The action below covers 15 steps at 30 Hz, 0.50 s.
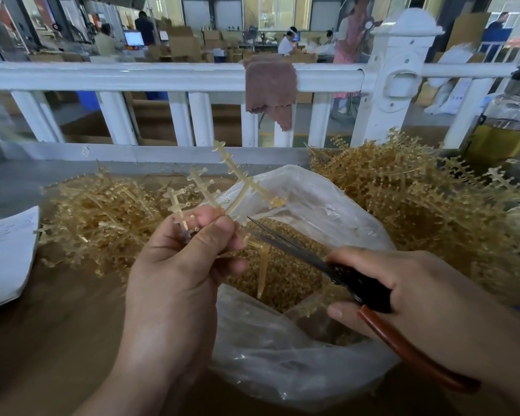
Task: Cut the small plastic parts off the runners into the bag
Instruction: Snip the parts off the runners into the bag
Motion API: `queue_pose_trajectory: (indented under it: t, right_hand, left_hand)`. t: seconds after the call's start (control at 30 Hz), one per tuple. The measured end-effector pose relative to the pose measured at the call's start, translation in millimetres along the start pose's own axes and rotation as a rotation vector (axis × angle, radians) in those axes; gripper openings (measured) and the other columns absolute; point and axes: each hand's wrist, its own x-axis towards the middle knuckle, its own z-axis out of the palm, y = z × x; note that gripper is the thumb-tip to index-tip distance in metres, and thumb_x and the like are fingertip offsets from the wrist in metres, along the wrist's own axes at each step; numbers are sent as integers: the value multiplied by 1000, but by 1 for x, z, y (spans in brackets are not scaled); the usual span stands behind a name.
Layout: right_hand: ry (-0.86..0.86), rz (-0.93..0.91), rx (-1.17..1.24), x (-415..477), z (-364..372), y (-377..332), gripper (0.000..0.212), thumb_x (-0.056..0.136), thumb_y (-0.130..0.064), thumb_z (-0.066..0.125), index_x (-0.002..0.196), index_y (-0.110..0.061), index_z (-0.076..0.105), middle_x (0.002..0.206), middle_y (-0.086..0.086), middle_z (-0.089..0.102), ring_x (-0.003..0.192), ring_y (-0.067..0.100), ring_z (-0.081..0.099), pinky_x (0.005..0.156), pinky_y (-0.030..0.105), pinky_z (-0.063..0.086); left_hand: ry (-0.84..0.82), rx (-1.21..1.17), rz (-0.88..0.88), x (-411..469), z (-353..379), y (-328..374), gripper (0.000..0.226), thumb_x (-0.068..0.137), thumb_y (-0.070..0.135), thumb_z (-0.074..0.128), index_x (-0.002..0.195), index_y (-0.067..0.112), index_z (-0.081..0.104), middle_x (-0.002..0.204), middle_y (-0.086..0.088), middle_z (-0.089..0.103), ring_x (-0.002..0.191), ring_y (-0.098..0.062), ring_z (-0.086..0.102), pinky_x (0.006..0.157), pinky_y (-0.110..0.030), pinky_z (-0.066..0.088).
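Observation:
My left hand pinches a yellowish translucent runner with small parts along its branches, held up over the open clear plastic bag. Its arms stick up and to the right above my fingers. My right hand grips scissors with a black pivot and a red-brown handle. The blades are slightly parted and point up-left, their tips just right of my left thumb near the runner's lower stem. Cut-off small parts fill the inside of the bag.
A heap of runners lies left of the bag and a bigger heap to its right. White paper rests at the left edge. A white railing with a brown rag runs behind. A jar stands far right.

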Motion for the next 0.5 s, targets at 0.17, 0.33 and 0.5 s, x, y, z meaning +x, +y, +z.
queue_pose_trajectory:
  t: [0.17, 0.33, 0.5]
  right_hand:
    - [6, -10, -18, 0, 3, -1, 56, 69, -82, 38, 115, -52, 48, 87, -19, 63, 81, -1, 60, 61, 26, 51]
    - [45, -33, 3, 1, 6, -3, 49, 73, -76, 42, 110, -45, 53, 87, -18, 62, 78, -2, 59, 71, 21, 47]
    - [67, -59, 19, 1, 7, -4, 45, 77, -70, 50, 108, -39, 60, 87, -23, 61, 71, -6, 59, 59, 11, 44]
  left_hand:
    - [-5, 40, 14, 0, -1, -3, 11, 80, 17, 72, 76, 27, 71, 78, -4, 69, 69, -12, 67, 54, -21, 52]
    - [2, 33, 11, -1, -2, -4, 9, 79, 18, 72, 77, 26, 71, 78, -5, 68, 69, -13, 68, 54, -21, 52]
    - [-10, 40, 7, 0, -2, -5, 9, 80, 19, 72, 76, 27, 72, 77, -2, 68, 68, -13, 68, 54, -21, 52]
